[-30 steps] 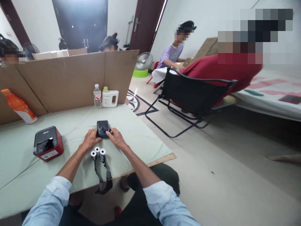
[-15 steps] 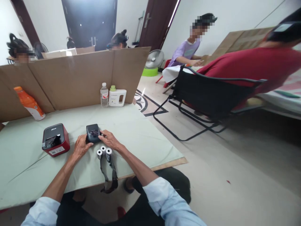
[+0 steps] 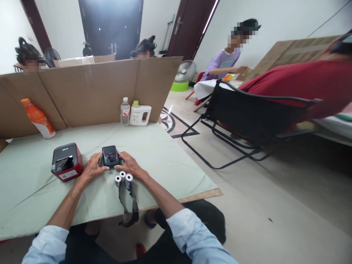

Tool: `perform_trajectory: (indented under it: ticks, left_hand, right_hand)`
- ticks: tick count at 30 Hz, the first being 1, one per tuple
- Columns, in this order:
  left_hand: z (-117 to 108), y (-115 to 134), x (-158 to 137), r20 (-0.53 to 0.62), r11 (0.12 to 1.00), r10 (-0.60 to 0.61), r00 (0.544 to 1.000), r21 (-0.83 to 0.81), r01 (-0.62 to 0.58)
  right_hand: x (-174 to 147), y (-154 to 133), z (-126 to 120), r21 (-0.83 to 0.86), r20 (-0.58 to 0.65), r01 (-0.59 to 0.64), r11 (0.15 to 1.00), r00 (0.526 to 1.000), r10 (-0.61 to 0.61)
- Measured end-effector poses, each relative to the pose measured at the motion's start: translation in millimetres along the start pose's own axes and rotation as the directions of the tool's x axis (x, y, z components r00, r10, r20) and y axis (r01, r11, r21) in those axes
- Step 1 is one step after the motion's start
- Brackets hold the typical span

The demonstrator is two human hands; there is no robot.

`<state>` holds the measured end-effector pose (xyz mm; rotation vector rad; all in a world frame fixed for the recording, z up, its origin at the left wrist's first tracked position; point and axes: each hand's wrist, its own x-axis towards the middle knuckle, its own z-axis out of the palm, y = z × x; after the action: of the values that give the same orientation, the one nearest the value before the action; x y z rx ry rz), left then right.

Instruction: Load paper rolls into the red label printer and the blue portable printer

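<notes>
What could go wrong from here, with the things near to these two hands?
The right hand is close to the white rolls, which seem to stand on end, so it might knock them over. The dark strips hang past the edge of the table; a leg could catch them. The dark device, held between the right hand and left hand, might slip.
</notes>
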<state>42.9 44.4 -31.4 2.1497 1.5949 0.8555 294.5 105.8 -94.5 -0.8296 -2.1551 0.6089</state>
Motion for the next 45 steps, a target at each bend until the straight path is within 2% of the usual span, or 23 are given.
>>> perform_trajectory:
  ticks: [3,8,14,18,28,38,45]
  left_hand:
    - [-3,-1,3,0.024,0.999,0.017,1.000,-0.034,-0.016]
    - [0,-6,11,0.011,0.995,-0.046,0.999,-0.093,0.047]
    - [7,-13,30,-0.030,0.990,-0.138,0.990,-0.021,0.137]
    - [10,-14,38,-0.032,0.987,-0.159,0.987,0.003,0.159]
    - [17,-13,32,-0.091,0.977,-0.204,0.975,0.047,0.208]
    - [17,-25,44,-0.152,0.956,-0.294,0.944,-0.044,0.291]
    - [19,-33,46,-0.156,0.947,-0.315,0.936,-0.119,0.299]
  right_hand:
    - [-3,3,5,-0.020,-0.023,0.007,1.000,1.000,-0.007]
    - [-6,4,7,-0.043,-0.036,-0.019,0.999,0.999,0.018]
    - [-6,1,6,-0.067,-0.032,-0.027,0.997,0.999,0.025]
    - [-4,0,6,-0.091,-0.011,-0.050,0.995,0.999,0.049]
    - [-6,-3,5,-0.093,-0.009,-0.043,0.995,0.999,0.042]
    - [-6,-3,7,-0.080,-0.022,-0.044,0.996,0.999,0.042]
    - [-6,-4,7,-0.071,-0.019,-0.058,0.996,0.998,0.057]
